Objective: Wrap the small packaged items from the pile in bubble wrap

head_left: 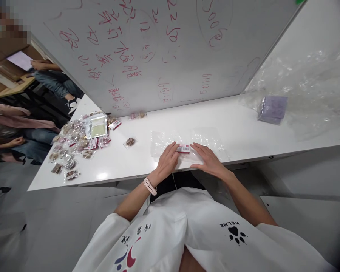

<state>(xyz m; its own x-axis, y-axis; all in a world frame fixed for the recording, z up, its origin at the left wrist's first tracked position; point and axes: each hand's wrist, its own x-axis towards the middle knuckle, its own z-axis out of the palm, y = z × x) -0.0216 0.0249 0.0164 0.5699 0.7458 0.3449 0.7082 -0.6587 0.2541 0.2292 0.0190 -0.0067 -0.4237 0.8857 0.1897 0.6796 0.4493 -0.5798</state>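
A small red-and-white label card with a barcode (183, 149) lies at the table's front edge between my two hands. My left hand (167, 161) rests at its left end, fingers stretched forward and touching it. On the other side, my right hand (208, 160) lies with fingers extended and thumb apart, its fingertips near the card's right end. Under and around both hands spreads clear plastic film, with a left piece (158, 140) and a right piece (211, 136). Whether the card is inside the film I cannot tell.
Several small wrapped snacks (70, 164) are heaped at the left, with a silver pouch (96, 126) on top. One wrapped snack (130, 142) lies apart. A whiteboard (158, 56) stands behind. Purple packaging (273, 108) and crumpled plastic sheeting (314, 90) are at right. Other people sit at left.
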